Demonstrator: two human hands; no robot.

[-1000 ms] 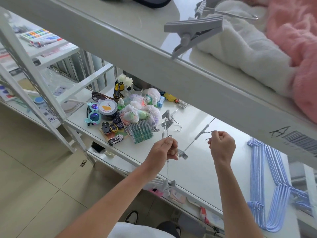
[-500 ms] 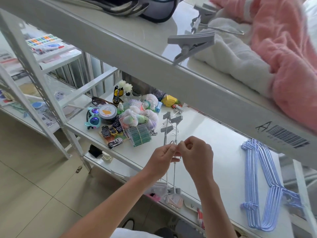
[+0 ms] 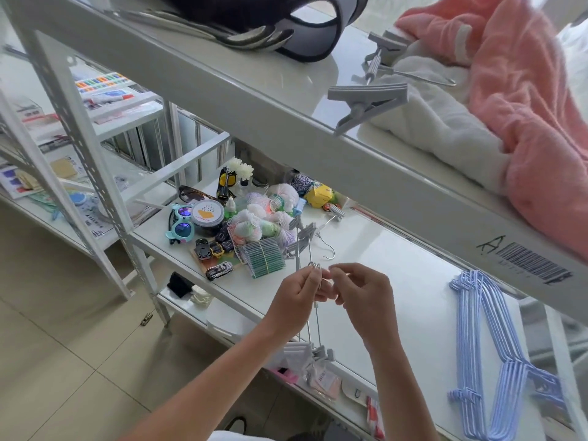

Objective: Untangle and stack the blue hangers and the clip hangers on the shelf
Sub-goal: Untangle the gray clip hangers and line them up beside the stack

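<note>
Head view: we look down past a white metal shelf (image 3: 397,281) with a glossy, smooth surface.
Left hand (image 3: 297,294): we see its fingers (image 3: 313,278) pinched shut on the thin wire hooks of the clip hangers (image 3: 310,313), gathered together at the top.
Right hand (image 3: 359,289): raised just beside the left one, fingers curled close to the same hooks; we cannot tell whether they actually grip the wire.
Clip hangers: slim silver rods run away from the hooks, with grey ribbed plastic clips at both ends, one cluster up by the yarn, one hanging below the shelf edge.
Loose hook (image 3: 329,249): a bright bent wire hook lies on the shelf just beyond the hands.
Blue hangers (image 3: 486,354): a neat pile of pale blue coated wire frames lies flat on the shelf, well apart to the right of our hands.
Clutter: soft balls of pastel yarn (image 3: 264,224), a banded green bundle (image 3: 262,257), small glossy toy cars (image 3: 219,268), teal round-lensed sunglasses (image 3: 179,227) and a round black tin (image 3: 206,216) crowd the left end.
Upper shelf (image 3: 254,100): a fluffy pink towel (image 3: 525,106) is draped over a white towel (image 3: 439,122), with a grey ribbed clip (image 3: 366,100) jutting beside it and a dark curved visor (image 3: 302,30) to the left.
Label: a handwritten letter A and a barcode (image 3: 537,265) sit on the upper shelf's front edge.
Floor (image 3: 63,361): pale square tiles.
</note>
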